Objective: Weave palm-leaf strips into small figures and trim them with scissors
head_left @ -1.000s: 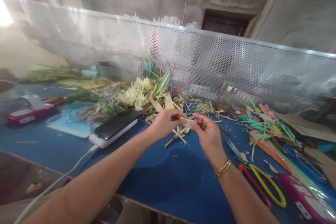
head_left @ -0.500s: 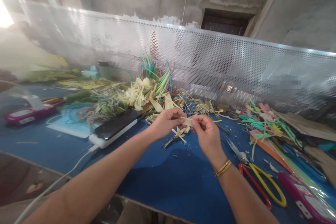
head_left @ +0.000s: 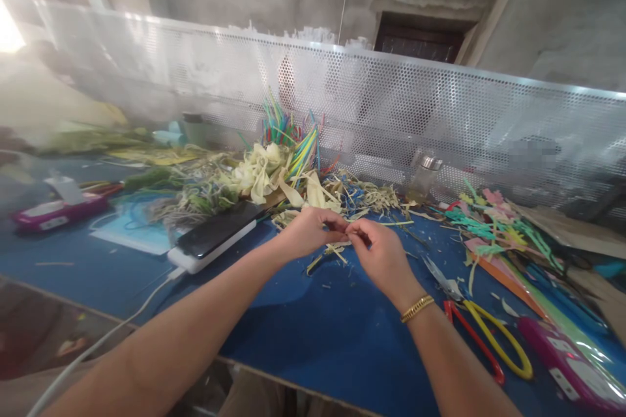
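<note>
Over the middle of the blue table, my left hand (head_left: 310, 231) and my right hand (head_left: 379, 251) meet at the fingertips. Both are closed in a pinch. Their fingers almost wholly cover the small pale husk strip that shows between them half a second ago. Just below the fingers lies a small husk piece (head_left: 320, 259) with thin stems. Behind the hands, pale husk leaves (head_left: 315, 190) rest on a heap of dried strips (head_left: 374, 197). Scissors (head_left: 482, 332) with one red and one yellow handle lie open to the right of my right wrist.
A black phone (head_left: 218, 231) on a white, cabled block lies left, by blue sheets (head_left: 132, 234). Coloured stems (head_left: 293, 127) and a glass bottle (head_left: 424, 179) stand before a perforated metal screen (head_left: 342, 91). Paper cuttings (head_left: 499, 228) and a purple power strip (head_left: 567, 361) are at right.
My fingertips have come together, and the pale strip between them has gone almost out of sight. My right hand has shifted slightly left. The things on the table lie as before.
</note>
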